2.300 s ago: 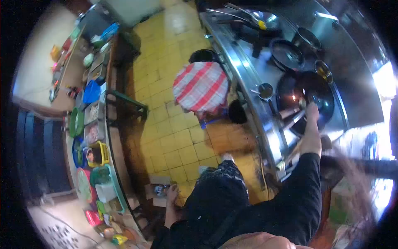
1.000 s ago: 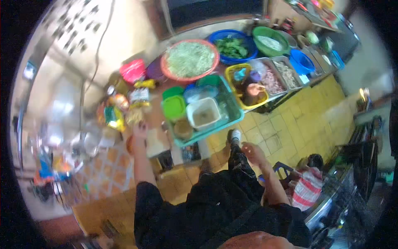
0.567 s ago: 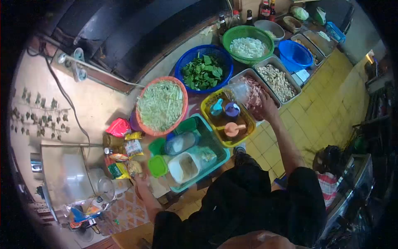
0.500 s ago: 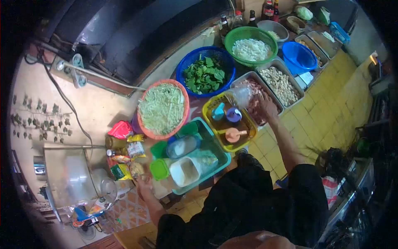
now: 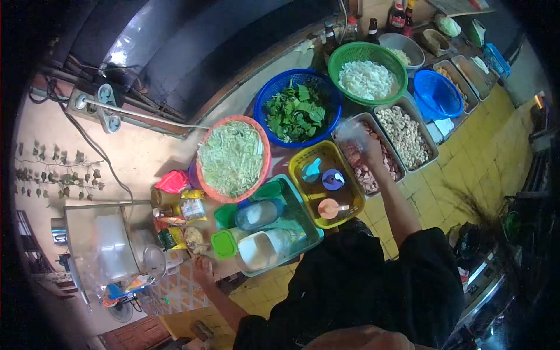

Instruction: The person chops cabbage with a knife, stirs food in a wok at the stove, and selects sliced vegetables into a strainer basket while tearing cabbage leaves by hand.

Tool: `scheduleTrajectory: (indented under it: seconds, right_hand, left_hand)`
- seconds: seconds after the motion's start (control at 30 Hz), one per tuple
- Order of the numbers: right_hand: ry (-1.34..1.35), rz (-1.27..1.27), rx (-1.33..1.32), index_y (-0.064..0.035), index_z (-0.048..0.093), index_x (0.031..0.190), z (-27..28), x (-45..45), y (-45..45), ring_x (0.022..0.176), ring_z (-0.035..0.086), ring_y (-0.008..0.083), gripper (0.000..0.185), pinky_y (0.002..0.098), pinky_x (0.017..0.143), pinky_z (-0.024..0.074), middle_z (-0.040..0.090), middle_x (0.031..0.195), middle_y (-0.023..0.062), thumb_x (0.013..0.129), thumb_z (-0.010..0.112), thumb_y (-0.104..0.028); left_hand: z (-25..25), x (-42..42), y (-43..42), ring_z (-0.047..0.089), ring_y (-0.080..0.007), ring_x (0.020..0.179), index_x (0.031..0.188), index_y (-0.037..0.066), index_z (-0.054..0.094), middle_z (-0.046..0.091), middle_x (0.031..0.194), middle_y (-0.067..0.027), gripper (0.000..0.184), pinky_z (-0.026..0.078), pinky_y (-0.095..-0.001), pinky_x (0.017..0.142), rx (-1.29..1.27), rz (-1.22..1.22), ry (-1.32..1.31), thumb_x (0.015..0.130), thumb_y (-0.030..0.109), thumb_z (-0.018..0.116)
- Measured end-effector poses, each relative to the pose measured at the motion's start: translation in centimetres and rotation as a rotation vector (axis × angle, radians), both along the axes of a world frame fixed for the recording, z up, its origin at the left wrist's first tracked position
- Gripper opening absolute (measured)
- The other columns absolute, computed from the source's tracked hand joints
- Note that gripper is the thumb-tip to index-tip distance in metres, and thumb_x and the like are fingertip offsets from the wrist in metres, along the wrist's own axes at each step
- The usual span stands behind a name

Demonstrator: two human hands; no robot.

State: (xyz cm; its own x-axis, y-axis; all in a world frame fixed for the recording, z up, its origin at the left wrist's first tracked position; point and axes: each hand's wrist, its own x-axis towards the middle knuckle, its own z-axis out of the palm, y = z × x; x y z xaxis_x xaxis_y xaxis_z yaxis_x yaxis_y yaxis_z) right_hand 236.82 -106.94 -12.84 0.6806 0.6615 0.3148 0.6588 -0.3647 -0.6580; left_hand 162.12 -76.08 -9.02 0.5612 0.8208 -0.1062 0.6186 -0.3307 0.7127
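My right hand [image 5: 371, 153] is over the metal tray of pinkish sliced meat [image 5: 389, 165], its fingers curled at a clear plastic bag [image 5: 352, 133] on the tray's left part; the fingertips are blurred. Beside that tray stand a tray of pale chopped pieces [image 5: 403, 137] and a yellow basket [image 5: 309, 207] with blue, purple and orange-topped containers. My left hand [image 5: 202, 268] rests near the table edge, just below a bag of light brown food [image 5: 196, 240]; its fingers are close together and whether they hold anything is hidden.
Along the table stand an orange basket of shredded cabbage [image 5: 231, 158], a blue basket of leaves [image 5: 297, 111], a green basket of white strips [image 5: 367, 80], a blue bowl [image 5: 437, 94] and a teal tub [image 5: 320, 234]. Bottles [image 5: 396, 17] stand behind. Yellow tiles [image 5: 455, 181] cover the floor.
The view has turned from the stove to the food table. My right hand has gone from the pan to the meat tray and now reaches the plastic bag, which is shifted and crumpled.
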Motion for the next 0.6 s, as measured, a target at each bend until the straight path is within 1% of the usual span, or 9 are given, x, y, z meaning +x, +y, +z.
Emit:
scheduleTrajectory:
  seconds: [0.03,0.07,0.2,0.23,0.27,0.33,0.37,0.5,0.6]
  right_hand:
    - [0.199,-0.062,0.016,-0.0056,0.060,0.111,0.0,1.0,0.1,0.096,0.061,0.0363,0.032,0.0422,0.083,0.0478,0.064,0.105,0.0183,0.080,0.060,-0.011]
    - [0.398,-0.123,0.030,-0.0044,0.060,0.109,-0.1,1.4,-0.2,0.096,0.061,0.0345,0.028,0.0422,0.083,0.0477,0.064,0.105,0.0187,0.083,0.058,-0.014]
    - [0.078,-0.231,0.171,-0.0045,0.064,0.101,-2.1,0.0,-2.1,0.088,0.063,0.0354,0.024,0.0439,0.078,0.0473,0.066,0.093,0.0201,0.089,0.056,-0.024]
    - [0.097,-0.146,-0.121,-0.0067,0.057,0.120,-5.2,1.1,-3.0,0.105,0.058,0.0378,0.046,0.0472,0.082,0.0475,0.058,0.118,0.0210,0.082,0.064,-0.031]
    - [0.085,-0.153,-0.116,-0.0067,0.057,0.120,-4.3,-0.2,-3.5,0.105,0.058,0.0378,0.046,0.0472,0.082,0.0475,0.058,0.118,0.0210,0.082,0.064,-0.031]
    - [-0.195,-0.108,-0.701,-0.0099,0.047,0.130,-2.3,-4.4,-4.9,0.119,0.044,0.0450,0.065,0.0520,0.087,0.0467,0.042,0.137,0.0218,0.074,0.070,-0.035]
    - [-0.443,-0.112,-0.629,-0.0136,0.047,0.128,-10.4,-3.1,-5.6,0.123,0.035,0.0507,0.061,0.0551,0.091,0.0453,0.032,0.142,0.0229,0.074,0.069,-0.030]
    - [-0.340,-0.003,-0.742,-0.0146,0.048,0.131,-2.1,-6.4,-4.8,0.115,0.049,0.0290,0.048,0.0522,0.084,0.0502,0.056,0.116,0.0129,0.085,0.056,-0.027]
    - [0.059,0.040,-0.832,-0.0131,0.055,0.123,-0.6,-6.0,-4.6,0.109,0.054,0.0311,0.041,0.0479,0.081,0.0516,0.057,0.113,0.0141,0.086,0.055,-0.031]
  left_hand:
    - [0.2,-0.5,0.2,0.059,-0.0202,0.087,0.128,0.009,0.046,0.059,0.109,-0.0082,0.035,0.049,-0.0383,0.082,0.260,-0.014,0.360,0.095,0.017,0.045]
    - [-2.1,-3.2,1.3,0.059,-0.0214,0.089,0.129,0.007,0.045,0.058,0.113,-0.0094,0.035,0.049,-0.0394,0.084,0.477,-0.048,0.205,0.095,0.018,0.044]
    - [-0.5,-2.2,1.9,0.057,-0.0254,0.102,0.129,0.003,0.043,0.053,0.125,-0.0130,0.038,0.050,-0.0412,0.086,0.888,-0.023,0.066,0.096,0.023,0.045]
    - [1.1,-0.4,1.3,0.056,-0.0263,0.106,0.129,0.003,0.043,0.052,0.127,-0.0139,0.038,0.050,-0.0414,0.087,0.953,0.001,0.072,0.097,0.024,0.046]
    - [3.9,3.0,-0.2,0.056,-0.0265,0.106,0.130,0.002,0.042,0.053,0.127,-0.0147,0.041,0.051,-0.0398,0.085,0.598,0.201,-0.279,0.096,0.025,0.048]
    - [9.4,9.4,-3.8,0.056,-0.0267,0.107,0.131,0.002,0.042,0.054,0.126,-0.0156,0.043,0.052,-0.0383,0.083,0.212,0.374,-0.625,0.096,0.026,0.051]
    - [12.3,12.5,-5.9,0.056,-0.0267,0.106,0.131,0.002,0.043,0.055,0.124,-0.0160,0.044,0.053,-0.0374,0.082,0.062,0.428,-0.760,0.096,0.026,0.052]
    - [15.4,16.0,-9.1,0.056,-0.0238,0.107,0.127,0.001,0.049,0.056,0.122,-0.0137,0.037,0.051,-0.0346,0.084,-0.010,0.296,-0.740,0.096,0.021,0.051]
    - [16.8,17.1,-12.4,0.056,-0.0219,0.106,0.125,0.001,0.052,0.056,0.122,-0.0114,0.034,0.051,-0.0334,0.083,0.084,0.297,-0.660,0.096,0.019,0.051]
